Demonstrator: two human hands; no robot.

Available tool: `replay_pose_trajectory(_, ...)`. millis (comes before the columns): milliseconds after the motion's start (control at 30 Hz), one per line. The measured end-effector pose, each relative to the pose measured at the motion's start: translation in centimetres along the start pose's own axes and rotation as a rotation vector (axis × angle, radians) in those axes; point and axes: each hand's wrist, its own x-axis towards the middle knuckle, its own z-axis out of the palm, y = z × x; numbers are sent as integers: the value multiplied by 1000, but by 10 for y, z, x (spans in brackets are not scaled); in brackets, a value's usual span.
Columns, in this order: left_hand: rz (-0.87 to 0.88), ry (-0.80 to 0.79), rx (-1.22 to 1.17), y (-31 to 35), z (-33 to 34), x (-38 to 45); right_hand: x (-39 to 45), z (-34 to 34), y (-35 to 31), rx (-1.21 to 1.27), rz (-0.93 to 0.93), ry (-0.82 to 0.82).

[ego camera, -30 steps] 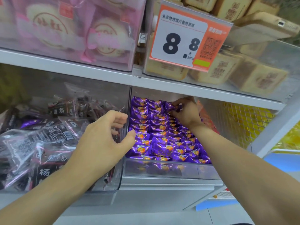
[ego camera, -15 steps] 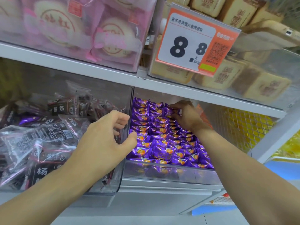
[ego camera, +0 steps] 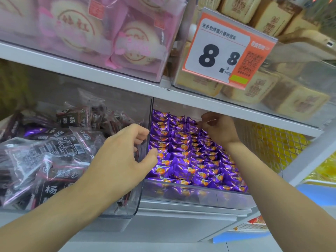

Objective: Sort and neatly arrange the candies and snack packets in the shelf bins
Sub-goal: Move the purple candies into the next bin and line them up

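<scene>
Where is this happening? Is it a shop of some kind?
Most likely a snack or grocery shop. An orange price tag reading 8.8 hangs on the shelf, and clear bins hold bulk goods: purple wrapped candies in one, dark snack packets in another.

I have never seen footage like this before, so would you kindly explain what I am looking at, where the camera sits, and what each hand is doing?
No machine here: a person wears a wide-angle camera on the head, looking forward and down at their own bare arms.

They face a shop shelf of clear plastic bins. The middle bin holds tidy rows of small purple foil-wrapped candies. The bin to its left holds loose dark snack packets in clear wrap. Above sit pink round-cake packets, tan boxed snacks and an orange-and-white price card.

The left hand curls its fingers and thumb around the wall between the two bins. The right hand reaches the back row of candies; whether it pinches one is unclear.
</scene>
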Motion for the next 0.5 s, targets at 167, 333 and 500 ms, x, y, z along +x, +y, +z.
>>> replay_pose_trajectory(167, 57, -26, 50, 2, -18, -6, -59, -13, -65, 334, -19, -146)
replay_pose_trajectory(333, 82, -2, 226, -4, -75, -20, -119, -11, -135, 101, -405, -412)
replay_pose_trajectory(500, -51, 32, 435, -44, -140, -26, -132, 22, -196, 132, -626, -466)
